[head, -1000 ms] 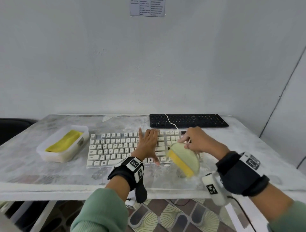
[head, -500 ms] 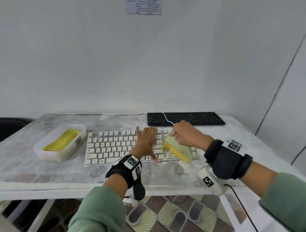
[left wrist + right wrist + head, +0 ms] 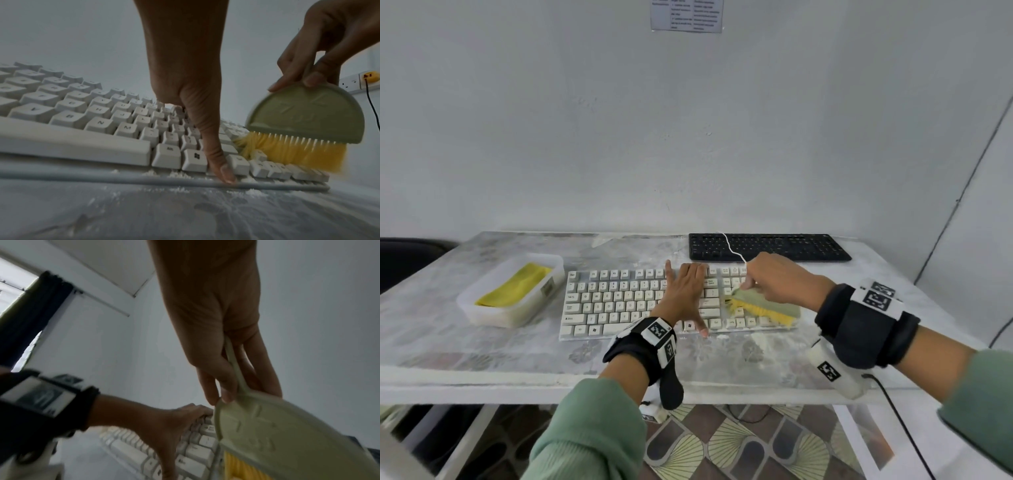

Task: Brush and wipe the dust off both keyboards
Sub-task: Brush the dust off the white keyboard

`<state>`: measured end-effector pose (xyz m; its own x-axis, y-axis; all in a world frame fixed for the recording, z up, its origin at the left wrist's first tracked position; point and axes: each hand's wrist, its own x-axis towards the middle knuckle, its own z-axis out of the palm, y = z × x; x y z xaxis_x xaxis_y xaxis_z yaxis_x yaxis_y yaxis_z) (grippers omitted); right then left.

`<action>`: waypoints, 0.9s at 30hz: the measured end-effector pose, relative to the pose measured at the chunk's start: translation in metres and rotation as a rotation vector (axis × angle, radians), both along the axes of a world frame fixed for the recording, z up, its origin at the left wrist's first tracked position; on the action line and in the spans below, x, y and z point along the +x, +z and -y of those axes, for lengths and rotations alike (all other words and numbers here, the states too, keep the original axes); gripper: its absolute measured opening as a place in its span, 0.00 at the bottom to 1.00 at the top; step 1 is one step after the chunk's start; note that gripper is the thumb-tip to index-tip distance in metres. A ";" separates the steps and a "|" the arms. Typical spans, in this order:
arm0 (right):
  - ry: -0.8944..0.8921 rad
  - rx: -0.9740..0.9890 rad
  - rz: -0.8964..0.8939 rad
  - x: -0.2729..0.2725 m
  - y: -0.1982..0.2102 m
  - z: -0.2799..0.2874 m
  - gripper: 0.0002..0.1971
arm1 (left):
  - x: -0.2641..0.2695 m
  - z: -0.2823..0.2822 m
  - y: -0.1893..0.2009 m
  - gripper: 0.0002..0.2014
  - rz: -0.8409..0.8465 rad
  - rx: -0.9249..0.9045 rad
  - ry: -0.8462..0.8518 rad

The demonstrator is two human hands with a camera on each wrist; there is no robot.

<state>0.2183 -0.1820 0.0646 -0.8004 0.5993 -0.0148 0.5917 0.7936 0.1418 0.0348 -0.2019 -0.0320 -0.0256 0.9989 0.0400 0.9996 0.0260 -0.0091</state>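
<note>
Yellow bristles of a half-round green plastic brush (image 3: 767, 306), pinched by the right hand (image 3: 779, 281), are pressed on the white plastic keyboard (image 3: 619, 301), steadied by the flat, outspread left hand (image 3: 683, 296).

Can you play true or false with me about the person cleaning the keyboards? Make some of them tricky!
1. The brush has yellow bristles. True.
2. The left hand holds the brush. False: the right hand pinches it, and the left hand lies flat on the white keyboard.
3. The brush is on the black keyboard. False: its bristles touch the white keyboard's right end.
4. A yellow cloth lies in the plastic tub. True.
5. White dust lies on the table in front of the white keyboard. True.
</note>
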 end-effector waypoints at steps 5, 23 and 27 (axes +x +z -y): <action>-0.032 -0.012 -0.117 0.002 0.017 -0.002 0.16 | -0.003 -0.005 0.003 0.66 0.034 -0.065 -0.013; 0.286 -0.116 0.062 -0.036 0.025 -0.056 0.15 | -0.020 -0.029 0.001 0.63 0.157 -0.289 -0.019; 0.399 -0.049 0.142 -0.043 0.014 -0.069 0.06 | -0.022 -0.033 -0.002 0.60 0.155 -0.295 0.001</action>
